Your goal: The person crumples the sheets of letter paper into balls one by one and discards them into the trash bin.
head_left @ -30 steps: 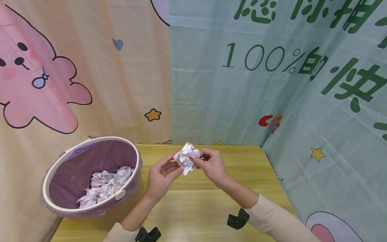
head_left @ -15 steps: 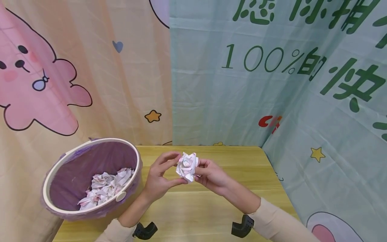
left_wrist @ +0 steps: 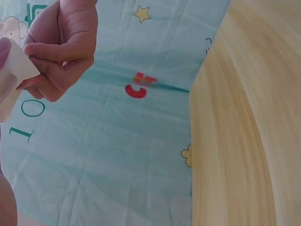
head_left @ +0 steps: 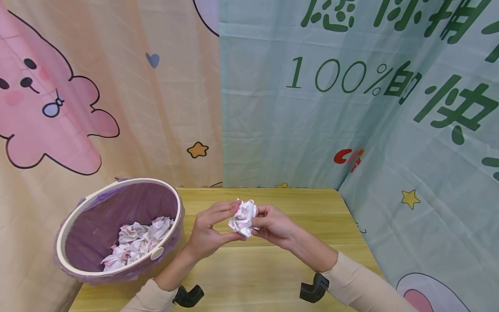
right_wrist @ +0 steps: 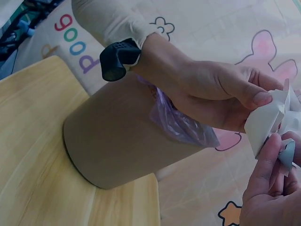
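A crumpled ball of white paper (head_left: 244, 218) with pink marks is held above the table between both hands. My left hand (head_left: 208, 232) grips its left side, with the thumb below and the fingers above. On the right side, my right hand (head_left: 274, 226) pinches the paper between thumb and fingers. The right wrist view shows the same crumpled paper (right_wrist: 270, 120) with both hands on it. In the left wrist view only part of the paper (left_wrist: 19, 68) shows at the left edge.
To the left on the wooden table (head_left: 249, 273) stands a bin (head_left: 177, 225) with a white rim and purple liner. Several crumpled papers (head_left: 136, 242) lie inside it. Printed curtains (head_left: 273, 130) hang behind the table and along its right side.
Both hands have lowered the paper ball slightly and turned it. It looks more compact, and the left fingers have shifted along its upper side. The bin has not moved.
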`<state>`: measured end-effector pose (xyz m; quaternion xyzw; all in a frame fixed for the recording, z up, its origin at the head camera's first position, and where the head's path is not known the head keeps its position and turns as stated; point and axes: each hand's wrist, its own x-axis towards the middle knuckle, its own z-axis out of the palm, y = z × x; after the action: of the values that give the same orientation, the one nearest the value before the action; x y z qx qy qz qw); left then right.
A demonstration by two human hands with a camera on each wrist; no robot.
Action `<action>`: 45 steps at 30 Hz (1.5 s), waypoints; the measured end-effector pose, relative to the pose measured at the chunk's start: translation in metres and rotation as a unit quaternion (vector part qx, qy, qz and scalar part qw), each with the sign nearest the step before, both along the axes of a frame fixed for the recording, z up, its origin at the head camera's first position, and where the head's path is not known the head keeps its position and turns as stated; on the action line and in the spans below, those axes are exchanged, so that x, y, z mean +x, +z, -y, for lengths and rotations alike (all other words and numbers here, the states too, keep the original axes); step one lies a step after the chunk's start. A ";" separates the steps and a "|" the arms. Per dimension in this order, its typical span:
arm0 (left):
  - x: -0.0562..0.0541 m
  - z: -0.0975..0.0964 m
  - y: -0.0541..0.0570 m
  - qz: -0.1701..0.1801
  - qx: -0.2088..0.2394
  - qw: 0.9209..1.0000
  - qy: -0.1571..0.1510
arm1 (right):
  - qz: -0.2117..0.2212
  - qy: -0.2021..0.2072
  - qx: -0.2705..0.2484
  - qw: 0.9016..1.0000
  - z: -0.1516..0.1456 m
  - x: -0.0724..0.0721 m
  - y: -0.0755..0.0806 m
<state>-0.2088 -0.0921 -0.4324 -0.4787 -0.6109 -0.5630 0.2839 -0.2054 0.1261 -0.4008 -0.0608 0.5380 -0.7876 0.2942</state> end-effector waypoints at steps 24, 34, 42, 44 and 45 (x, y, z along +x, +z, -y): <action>0.004 -0.005 -0.029 0.191 0.132 0.962 -0.144 | -0.033 -0.093 0.076 0.992 0.012 0.022 -0.003; 0.014 -0.007 -0.014 0.284 0.276 0.849 -0.350 | -0.291 -0.056 0.036 0.954 0.004 0.026 -0.005; 0.021 -0.014 -0.024 0.304 0.287 0.819 -0.392 | -0.306 -0.089 -0.064 0.946 0.007 0.036 -0.016; 0.021 -0.014 -0.026 0.305 0.285 0.816 -0.399 | -0.289 -0.081 -0.091 0.949 0.008 0.038 -0.018; 0.021 -0.014 -0.028 0.306 0.284 0.814 -0.403 | -0.283 -0.077 -0.101 0.951 0.008 0.039 -0.019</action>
<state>-0.1875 -0.0782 -0.4600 -0.3830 -0.2317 -0.8930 -0.0470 -0.1667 0.1180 -0.4194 -0.2693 0.5195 -0.8086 0.0611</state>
